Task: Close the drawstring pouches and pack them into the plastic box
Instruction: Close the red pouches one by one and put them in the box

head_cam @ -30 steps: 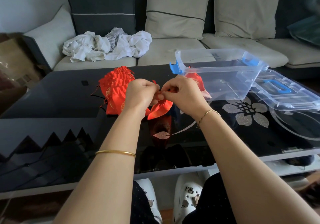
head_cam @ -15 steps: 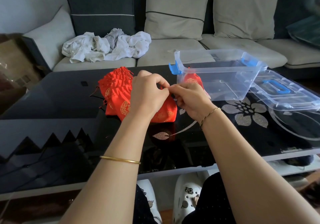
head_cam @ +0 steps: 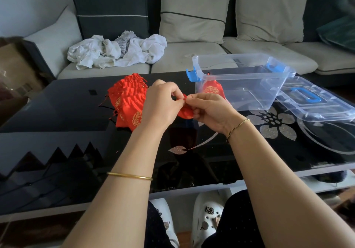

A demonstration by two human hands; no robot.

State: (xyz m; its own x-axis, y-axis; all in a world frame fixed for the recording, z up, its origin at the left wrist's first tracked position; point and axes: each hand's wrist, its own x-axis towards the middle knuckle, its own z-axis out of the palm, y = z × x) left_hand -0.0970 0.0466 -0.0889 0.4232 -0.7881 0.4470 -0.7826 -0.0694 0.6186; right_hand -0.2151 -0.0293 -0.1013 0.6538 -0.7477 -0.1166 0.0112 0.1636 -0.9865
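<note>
Both hands pinch one red pouch [head_cam: 185, 111] between them, left hand [head_cam: 163, 102] and right hand [head_cam: 210, 110] with fingers curled on its top, above the tabletop's [head_cam: 67, 113] middle. The pile [head_cam: 127, 101] lies just left. The box [head_cam: 247, 94], near the far edge, holds a packed pouch [head_cam: 213, 88]; its lid [head_cam: 315, 103] rests beside it.

My left hand [head_cam: 163, 103] and my right hand [head_cam: 211, 111] both pinch the top of a small red fabric drawstring pouch [head_cam: 185, 112] over the glossy black glass table [head_cam: 67, 109]. A heap of red gold-printed pouches [head_cam: 128, 101] lies just left of my hands. To the right stands the clear plastic box with blue latches [head_cam: 240, 56]. One closed red pouch [head_cam: 213, 89] sits inside it, and the clear lid with a blue handle [head_cam: 322, 109] lies beside it.
</note>
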